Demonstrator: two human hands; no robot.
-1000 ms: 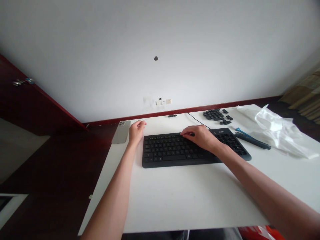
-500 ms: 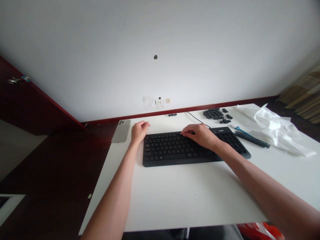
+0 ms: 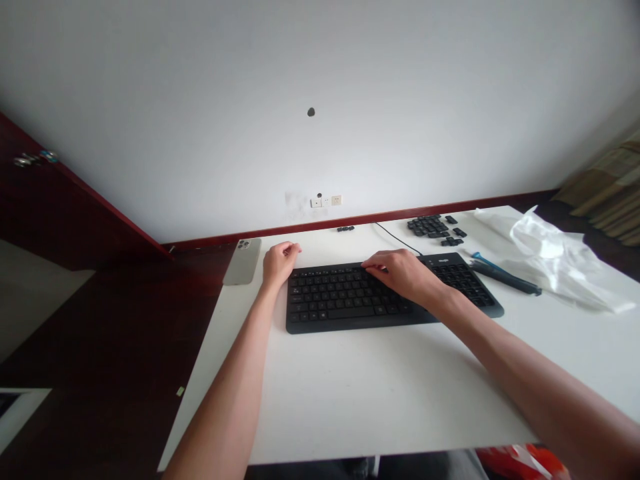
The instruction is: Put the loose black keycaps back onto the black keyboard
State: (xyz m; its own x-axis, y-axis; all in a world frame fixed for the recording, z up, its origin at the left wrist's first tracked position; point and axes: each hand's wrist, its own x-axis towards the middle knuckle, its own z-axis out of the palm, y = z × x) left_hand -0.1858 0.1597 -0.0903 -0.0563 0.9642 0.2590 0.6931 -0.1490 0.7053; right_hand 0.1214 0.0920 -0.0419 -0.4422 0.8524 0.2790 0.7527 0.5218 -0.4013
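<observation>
Right fingertips (image 3: 369,264): together, resting on the upper key rows of a black keyboard (image 3: 340,300); whether clamped on a keycap, impossible to tell from this view.
Left fingers (image 3: 295,247): loosely curled and close together, nothing visible between them; tips just beyond the keyboard's upper left corner.
Right hand (image 3: 403,273): arched over the keyboard's right half, fingers pointing toward its upper edge.
Left hand (image 3: 280,263): just beside the keyboard, between it and a smartphone (image 3: 241,261) in a pale case, lying near the left desk edge.
Keyboard position: flat on a white desk (image 3: 375,393), centred before the forearms, thin black cable (image 3: 395,239) running from its far edge.
Loose black keycaps (image 3: 427,227): clustered beyond the keyboard's right end, with a small keycap group (image 3: 345,229) farther left, near the wall.
Right side of desk: blue-and-black tool (image 3: 505,280) beside the keyboard; crumpled clear plastic bag (image 3: 555,257) just past it.
Risk, keys: uneven pressure from the right fingertips, possibly lifting or unseating a key.
Risk, phone: a wide left-hand sweep, possibly pushing the smartphone off the desk edge.
Risk, keycaps: a careless reach or dragged cable, possibly scattering the small pieces.
Risk, bag: a shifting fold, possibly covering the tool or keycaps.
</observation>
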